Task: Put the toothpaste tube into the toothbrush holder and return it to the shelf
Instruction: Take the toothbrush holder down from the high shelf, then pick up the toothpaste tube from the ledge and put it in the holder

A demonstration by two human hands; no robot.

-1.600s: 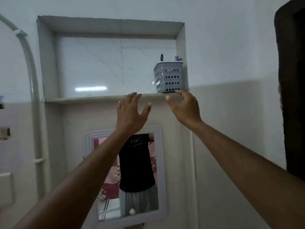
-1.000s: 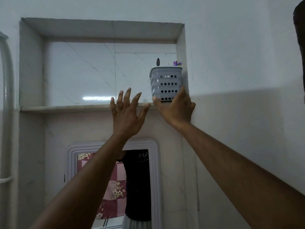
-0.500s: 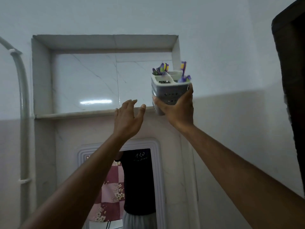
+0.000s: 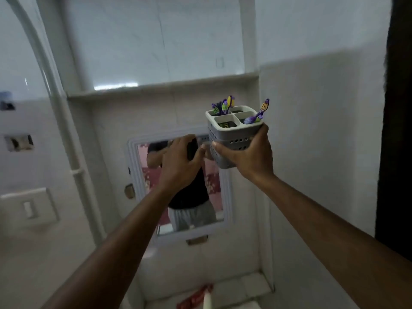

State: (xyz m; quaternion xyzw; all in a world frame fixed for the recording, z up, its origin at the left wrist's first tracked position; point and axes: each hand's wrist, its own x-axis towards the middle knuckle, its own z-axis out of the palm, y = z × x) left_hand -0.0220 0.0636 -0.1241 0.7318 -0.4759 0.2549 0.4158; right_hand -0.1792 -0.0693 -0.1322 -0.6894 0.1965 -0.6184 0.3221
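My right hand [image 4: 249, 157] grips a grey perforated toothbrush holder [image 4: 234, 132] from below and holds it in the air, under the wall shelf [image 4: 156, 88]. The holder has four compartments, and purple and yellow toothbrushes [image 4: 223, 105] stick out of the back ones. My left hand [image 4: 178, 161] is cupped just left of the holder with its thumb near the holder's side; nothing is in it. A red and white tube [image 4: 194, 297], likely the toothpaste, lies on a low ledge at the bottom edge, partly cut off.
A white-framed mirror [image 4: 227, 197] hangs on the wall behind my hands and reflects a person. A white pipe [image 4: 55, 85] runs down the left. A switch plate [image 4: 29, 206] sits at lower left. A dark door frame [image 4: 396, 108] borders the right.
My right hand took the holder off the shelf and lowered it well below the ledge. My left hand came down and closed in beside it. The view tilted downward.
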